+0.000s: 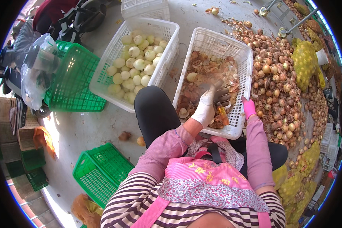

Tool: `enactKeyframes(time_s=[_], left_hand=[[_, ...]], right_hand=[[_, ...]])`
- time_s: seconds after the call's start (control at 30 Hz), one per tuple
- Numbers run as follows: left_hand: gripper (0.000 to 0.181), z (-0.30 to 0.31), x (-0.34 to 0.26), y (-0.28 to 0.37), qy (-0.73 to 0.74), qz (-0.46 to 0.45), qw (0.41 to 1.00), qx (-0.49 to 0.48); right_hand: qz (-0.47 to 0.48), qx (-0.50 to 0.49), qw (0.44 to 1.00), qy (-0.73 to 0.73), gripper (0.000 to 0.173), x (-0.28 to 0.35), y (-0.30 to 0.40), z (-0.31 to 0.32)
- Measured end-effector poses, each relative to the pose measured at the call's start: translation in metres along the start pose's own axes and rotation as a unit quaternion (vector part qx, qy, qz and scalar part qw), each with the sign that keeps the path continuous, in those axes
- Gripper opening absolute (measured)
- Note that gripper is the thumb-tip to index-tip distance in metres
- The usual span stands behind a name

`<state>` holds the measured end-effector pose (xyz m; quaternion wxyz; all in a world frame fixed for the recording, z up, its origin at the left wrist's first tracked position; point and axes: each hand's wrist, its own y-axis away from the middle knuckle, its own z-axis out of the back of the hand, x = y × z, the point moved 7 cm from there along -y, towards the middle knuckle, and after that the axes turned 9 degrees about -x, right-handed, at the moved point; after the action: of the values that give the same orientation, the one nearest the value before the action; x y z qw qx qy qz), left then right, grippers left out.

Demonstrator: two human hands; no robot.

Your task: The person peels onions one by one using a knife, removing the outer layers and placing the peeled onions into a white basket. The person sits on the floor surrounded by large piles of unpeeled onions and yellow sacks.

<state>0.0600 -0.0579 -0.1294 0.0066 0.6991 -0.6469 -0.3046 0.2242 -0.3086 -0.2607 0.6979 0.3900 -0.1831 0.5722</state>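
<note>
My left hand (206, 107), in a whitish glove, reaches over the white plastic crate (185, 68) of onion skins (198, 61). Its fingers are blurred, so whether they hold anything cannot be told. Close beside it are a dark glove-like shape (222, 96) and a tool with an orange translucent handle (223, 114). A pale onion (191, 77) lies among the skins. My right hand (248, 108), in a pink glove, grips the crate's right rim. To the left stands another white crate (102, 74), holding many peeled onions (139, 64).
Unpeeled onions (273, 82) are heaped on the floor at the right, beside filled yellow mesh sacks (305, 65). Green plastic crates (74, 77) stand at the left, another (102, 171) at lower left. A metal-framed cart (286, 24) stands at upper right.
</note>
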Motion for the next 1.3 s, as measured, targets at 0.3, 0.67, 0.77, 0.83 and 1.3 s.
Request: enactKeyframes(time_s=[0.3, 0.67, 0.77, 0.83, 1.3], left_hand=[[0.065, 0.01, -0.029, 0.007, -0.091, -0.096, 0.991, -0.021], [0.078, -0.095, 0.02, 0.038, -0.142, -0.051, 0.969, 0.197], [0.09, -0.041, 0.024, 0.021, -0.308, -0.067, 0.932, 0.182], [0.093, 0.003, 0.023, 0.023, -0.579, -0.133, 0.802, 0.063], [0.06, -0.005, 0.057, 0.064, -0.79, 0.049, 0.61, 0.027]], right_hand=[[0.228, -0.182, 0.914, 0.281, 0.013, 0.116, 0.11, 0.064], [0.316, -0.044, 0.947, 0.046, 0.063, 0.162, 0.215, 0.054], [0.321, -0.169, 0.928, -0.088, 0.039, 0.156, 0.218, 0.173], [0.309, -0.362, 0.854, -0.212, 0.02, 0.105, 0.208, 0.265], [-0.269, -0.485, 0.832, 0.007, 0.056, -0.444, 0.095, 0.18]])
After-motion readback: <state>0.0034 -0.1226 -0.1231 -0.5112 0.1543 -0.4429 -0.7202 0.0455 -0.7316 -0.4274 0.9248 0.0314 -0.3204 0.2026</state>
